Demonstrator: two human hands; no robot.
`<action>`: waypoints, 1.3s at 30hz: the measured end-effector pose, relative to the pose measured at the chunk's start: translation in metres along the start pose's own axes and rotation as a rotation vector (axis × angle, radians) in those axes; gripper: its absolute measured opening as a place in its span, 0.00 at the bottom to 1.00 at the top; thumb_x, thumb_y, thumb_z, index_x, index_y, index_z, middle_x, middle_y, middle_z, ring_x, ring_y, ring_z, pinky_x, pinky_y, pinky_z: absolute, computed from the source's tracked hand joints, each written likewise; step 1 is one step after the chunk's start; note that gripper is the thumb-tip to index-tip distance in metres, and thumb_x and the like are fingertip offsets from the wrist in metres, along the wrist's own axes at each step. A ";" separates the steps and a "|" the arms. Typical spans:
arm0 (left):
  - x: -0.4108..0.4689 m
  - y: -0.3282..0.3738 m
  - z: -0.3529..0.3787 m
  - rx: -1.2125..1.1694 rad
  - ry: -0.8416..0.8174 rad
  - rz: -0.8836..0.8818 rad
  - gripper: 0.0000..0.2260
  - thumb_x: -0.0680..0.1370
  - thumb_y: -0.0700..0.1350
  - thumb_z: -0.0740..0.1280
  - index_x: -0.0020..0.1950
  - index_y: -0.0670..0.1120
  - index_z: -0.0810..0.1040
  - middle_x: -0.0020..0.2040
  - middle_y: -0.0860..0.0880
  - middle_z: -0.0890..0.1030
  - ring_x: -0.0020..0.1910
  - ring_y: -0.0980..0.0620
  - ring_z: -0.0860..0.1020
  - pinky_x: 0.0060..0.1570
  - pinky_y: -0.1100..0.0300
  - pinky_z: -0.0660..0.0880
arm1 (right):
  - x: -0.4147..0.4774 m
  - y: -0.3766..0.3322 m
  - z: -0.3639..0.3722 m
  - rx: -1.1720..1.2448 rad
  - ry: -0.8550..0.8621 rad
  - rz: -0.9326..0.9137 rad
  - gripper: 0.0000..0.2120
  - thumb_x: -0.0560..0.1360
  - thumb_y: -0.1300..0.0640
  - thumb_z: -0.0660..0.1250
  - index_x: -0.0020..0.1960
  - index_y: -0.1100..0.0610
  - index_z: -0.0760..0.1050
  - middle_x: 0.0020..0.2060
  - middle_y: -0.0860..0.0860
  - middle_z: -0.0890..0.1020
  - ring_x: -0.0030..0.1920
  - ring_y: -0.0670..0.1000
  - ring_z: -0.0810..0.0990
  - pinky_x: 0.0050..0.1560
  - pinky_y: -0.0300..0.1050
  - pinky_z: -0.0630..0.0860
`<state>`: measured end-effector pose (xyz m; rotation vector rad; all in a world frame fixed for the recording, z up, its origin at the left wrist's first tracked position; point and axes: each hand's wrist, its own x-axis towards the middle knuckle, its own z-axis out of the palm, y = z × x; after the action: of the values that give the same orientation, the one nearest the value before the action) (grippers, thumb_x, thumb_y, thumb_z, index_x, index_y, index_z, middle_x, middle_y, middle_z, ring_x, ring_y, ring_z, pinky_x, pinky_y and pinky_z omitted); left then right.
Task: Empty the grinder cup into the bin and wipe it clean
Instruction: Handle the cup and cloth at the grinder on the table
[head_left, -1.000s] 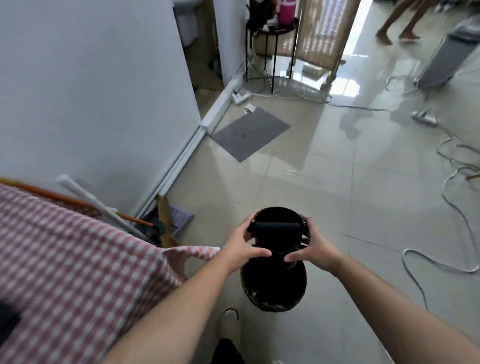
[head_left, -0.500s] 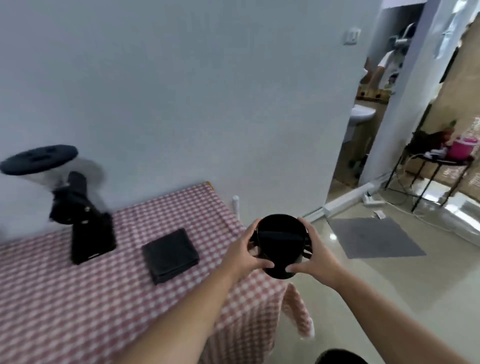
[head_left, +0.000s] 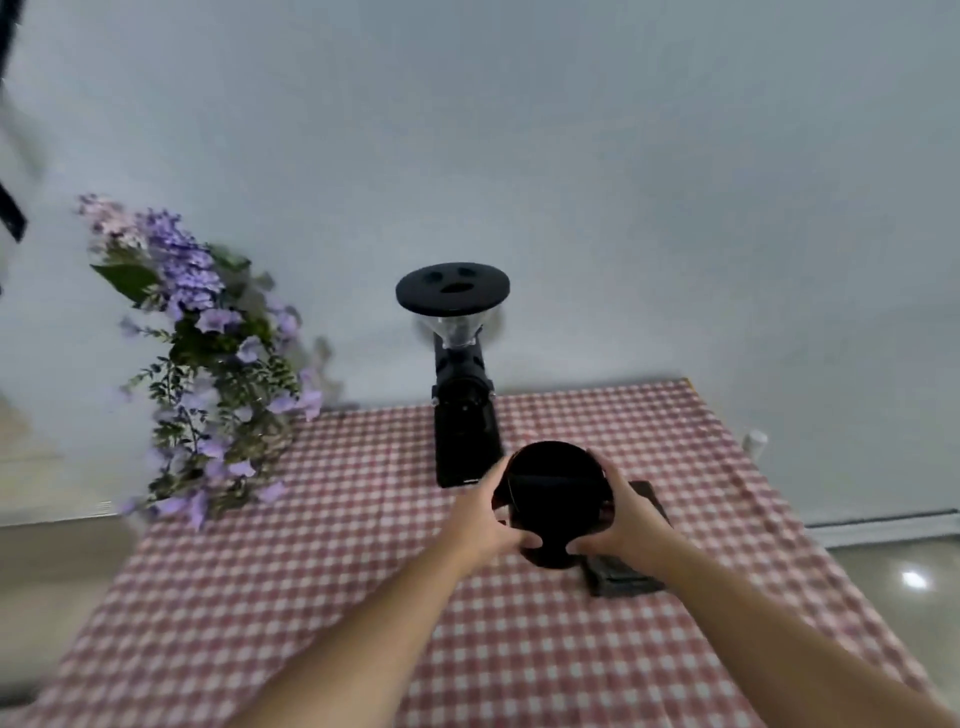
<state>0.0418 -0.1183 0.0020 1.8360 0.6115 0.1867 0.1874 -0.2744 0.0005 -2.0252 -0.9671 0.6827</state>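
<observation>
The black grinder cup (head_left: 553, 493) is held upright above the checked table, its open mouth facing me and its inside too dark to read. My left hand (head_left: 480, 519) grips its left side and my right hand (head_left: 621, 525) grips its right side. A folded dark cloth (head_left: 623, 574) lies on the table just under and right of my right hand, partly hidden by it. The black coffee grinder (head_left: 462, 410) stands right behind the cup. The bin is out of view.
A red-and-white checked tablecloth (head_left: 363, 597) covers the table against a pale wall. A bunch of purple flowers (head_left: 208, 374) stands at the table's back left. Shiny floor (head_left: 909, 582) shows past the table's right edge.
The view swung from the floor and bin round to the table. Both hands kept hold of the cup and carried it from over the bin to above the table in front of the grinder.
</observation>
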 end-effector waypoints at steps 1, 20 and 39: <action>0.003 -0.007 -0.012 0.007 0.016 -0.017 0.49 0.66 0.37 0.80 0.78 0.57 0.56 0.75 0.51 0.66 0.69 0.48 0.71 0.61 0.54 0.75 | 0.012 -0.005 0.011 0.012 -0.031 -0.005 0.56 0.59 0.52 0.81 0.73 0.41 0.46 0.56 0.41 0.72 0.56 0.45 0.73 0.49 0.38 0.73; 0.009 -0.074 -0.049 0.285 0.215 -0.203 0.46 0.68 0.44 0.79 0.77 0.57 0.56 0.66 0.50 0.77 0.61 0.53 0.75 0.50 0.64 0.71 | 0.088 -0.011 0.081 -0.138 -0.276 0.064 0.52 0.65 0.57 0.77 0.75 0.44 0.44 0.64 0.51 0.74 0.59 0.52 0.76 0.57 0.50 0.77; 0.077 0.010 0.042 0.925 0.063 0.259 0.38 0.76 0.56 0.68 0.79 0.52 0.50 0.80 0.47 0.50 0.78 0.47 0.48 0.74 0.50 0.46 | 0.061 0.040 -0.036 -0.223 -0.050 0.261 0.44 0.69 0.53 0.74 0.74 0.43 0.50 0.71 0.54 0.67 0.64 0.54 0.73 0.55 0.46 0.74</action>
<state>0.1283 -0.1179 -0.0171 2.8166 0.5370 0.1412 0.2637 -0.2561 -0.0208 -2.3692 -0.8457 0.7963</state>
